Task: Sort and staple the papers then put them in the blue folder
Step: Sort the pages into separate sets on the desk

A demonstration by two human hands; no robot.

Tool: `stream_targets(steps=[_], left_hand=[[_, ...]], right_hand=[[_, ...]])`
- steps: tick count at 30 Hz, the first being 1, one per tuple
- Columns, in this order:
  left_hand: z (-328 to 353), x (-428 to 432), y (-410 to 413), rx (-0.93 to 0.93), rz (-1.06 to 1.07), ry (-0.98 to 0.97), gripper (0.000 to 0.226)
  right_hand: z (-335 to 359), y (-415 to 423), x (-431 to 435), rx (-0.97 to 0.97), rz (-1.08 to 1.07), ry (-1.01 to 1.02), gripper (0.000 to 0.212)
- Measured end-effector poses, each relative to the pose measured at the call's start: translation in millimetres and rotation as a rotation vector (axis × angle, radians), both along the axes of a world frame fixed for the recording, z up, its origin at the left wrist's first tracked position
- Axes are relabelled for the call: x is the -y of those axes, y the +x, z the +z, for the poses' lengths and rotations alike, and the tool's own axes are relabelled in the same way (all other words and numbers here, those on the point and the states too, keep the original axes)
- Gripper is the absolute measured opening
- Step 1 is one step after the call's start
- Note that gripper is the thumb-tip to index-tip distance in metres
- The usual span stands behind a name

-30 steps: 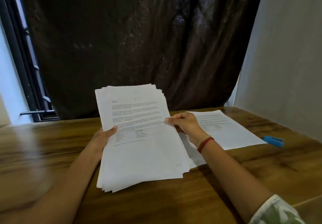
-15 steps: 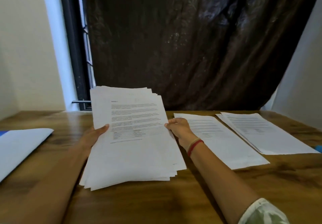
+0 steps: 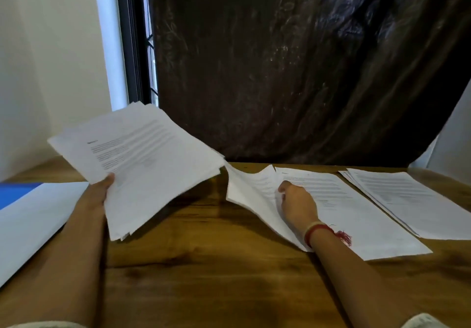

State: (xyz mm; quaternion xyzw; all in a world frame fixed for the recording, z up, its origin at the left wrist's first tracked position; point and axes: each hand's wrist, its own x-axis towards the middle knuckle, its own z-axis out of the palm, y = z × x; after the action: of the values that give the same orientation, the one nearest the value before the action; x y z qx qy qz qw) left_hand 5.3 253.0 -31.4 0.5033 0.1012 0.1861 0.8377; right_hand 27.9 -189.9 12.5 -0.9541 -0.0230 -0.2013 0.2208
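Print unreadable; L hand (image 3: 100, 190) grips paper stack (image 3: 153, 156), R hand (image 3: 298, 204) pinches sheet (image 3: 248, 191).

Dim interior. Daylight enters at the window (image 3: 149, 54), upper left; the dark curtain (image 3: 293, 72) blocks the rest. Soft shadows fall across the tabletop (image 3: 204, 264). Paper stack (image 3: 142, 159) and loose sheet (image 3: 249, 192) show motion blur, print unreadable. Edges bow, wide-angle.

The left hand (image 3: 100, 191) is raised to the left with its forearm bare, its thumb on top of the paper stack (image 3: 142, 159) it grips. The right hand (image 3: 298, 204) reaches forward, knuckles up, with curled fingers pinching a loose sheet (image 3: 251, 190).
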Motion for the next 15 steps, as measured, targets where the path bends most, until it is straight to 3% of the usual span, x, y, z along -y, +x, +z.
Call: stream_targets(steps=[6, 12, 15], left_hand=[[34.3, 54.1, -39.0, 0.086, 0.051, -0.026, 0.022], [39.4, 59.1, -29.7, 0.041, 0.02, 0.001, 0.018], [39.4, 66.7, -17.9, 0.005, 0.035, 0.08, 0.032]], right_hand=[[-3.2, -2.3, 0.9, 0.092, 0.024, -0.011, 0.03], [-5.4, -5.5, -8.3, 0.054, 0.046, 0.081, 0.034], [-7.1, -8.0, -10.5, 0.05, 0.047, 0.122, 0.034]])
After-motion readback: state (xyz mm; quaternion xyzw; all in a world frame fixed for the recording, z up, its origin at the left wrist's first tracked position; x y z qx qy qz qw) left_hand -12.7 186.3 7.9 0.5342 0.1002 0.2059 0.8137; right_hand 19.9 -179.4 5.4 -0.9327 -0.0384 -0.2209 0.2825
